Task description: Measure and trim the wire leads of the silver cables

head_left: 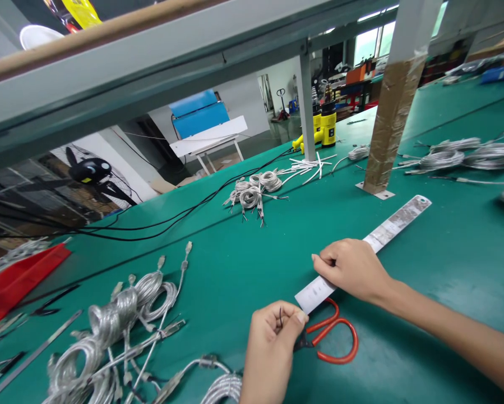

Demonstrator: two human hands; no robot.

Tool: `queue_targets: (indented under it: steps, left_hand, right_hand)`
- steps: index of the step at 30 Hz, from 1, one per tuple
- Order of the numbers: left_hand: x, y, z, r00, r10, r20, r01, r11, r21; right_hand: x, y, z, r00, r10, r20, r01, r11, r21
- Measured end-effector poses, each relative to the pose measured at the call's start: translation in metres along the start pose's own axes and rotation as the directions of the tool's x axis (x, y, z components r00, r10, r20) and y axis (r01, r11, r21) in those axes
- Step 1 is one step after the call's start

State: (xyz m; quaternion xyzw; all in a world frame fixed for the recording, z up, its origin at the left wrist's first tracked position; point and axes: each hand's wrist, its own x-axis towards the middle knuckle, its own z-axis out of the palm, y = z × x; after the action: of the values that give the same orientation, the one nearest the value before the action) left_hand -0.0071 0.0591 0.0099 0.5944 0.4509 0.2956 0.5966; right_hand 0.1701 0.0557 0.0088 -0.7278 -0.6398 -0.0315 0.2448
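My right hand (350, 270) pinches a long white label strip (386, 234) that lies slantwise on the green bench mat (252, 264). The strip's near end sticks out past my fingers toward my left hand (268, 350). That hand is closed around a thin dark wire (281, 317), and only a short piece of it shows. Just beside it lie red-handled scissors (333, 335), with their blades partly hidden under my left hand. Coils of clear-sheathed silver cable (112, 331) are heaped at the lower left.
More cable coils (252, 193) and white sleeves (306, 166) lie farther along the bench, with further coils (466, 157) at right. A tape-wrapped post (392, 112) rises from the mat. A grey shelf beam (121, 73) crosses overhead. A red sheet (20, 283) lies at left.
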Motion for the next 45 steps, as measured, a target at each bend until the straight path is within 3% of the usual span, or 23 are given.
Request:
queue_targets:
  steps: [10, 14, 17, 20, 23, 28, 35, 45]
  left_hand:
    - [0.000, 0.001, 0.001, 0.999, -0.034, -0.018, 0.033, 0.999, -0.042]
    - [0.002, -0.002, -0.001, 0.996, 0.002, -0.094, -0.008, 0.998, -0.064]
    - [0.005, -0.004, -0.004, 0.984, 0.007, -0.180, -0.026, 0.995, -0.100]
    - [0.006, -0.004, -0.006, 0.973, -0.007, -0.229, -0.030, 0.987, -0.160]
    - [0.007, -0.004, -0.007, 0.971, -0.025, -0.240, -0.024, 0.980, -0.200]
    - [0.007, -0.004, -0.008, 0.971, -0.042, -0.236, -0.015, 0.972, -0.234]
    - [0.007, -0.003, -0.008, 0.969, -0.049, -0.243, -0.014, 0.968, -0.251]
    - [0.008, -0.003, -0.009, 0.970, -0.025, -0.243, -0.033, 0.973, -0.230]
  right_hand:
    - [0.000, -0.001, 0.000, 0.999, 0.038, -0.004, -0.038, 0.999, 0.007]
    - [0.001, 0.002, -0.001, 0.999, 0.038, -0.010, -0.037, 0.999, 0.038]
    - [0.001, 0.001, -0.003, 1.000, -0.023, 0.014, 0.022, 0.996, 0.091]
    - [-0.004, -0.004, -0.002, 0.985, -0.168, 0.049, 0.149, 0.952, 0.266]
    - [-0.010, -0.010, 0.002, 0.955, -0.297, -0.020, 0.276, 0.857, 0.436]
    - [-0.016, -0.017, 0.006, 0.893, -0.425, -0.151, 0.443, 0.767, 0.463]
    - [-0.019, -0.021, 0.004, 0.868, -0.479, -0.131, 0.479, 0.737, 0.477]
    - [-0.018, -0.020, 0.006, 0.868, -0.473, -0.151, 0.476, 0.709, 0.520]
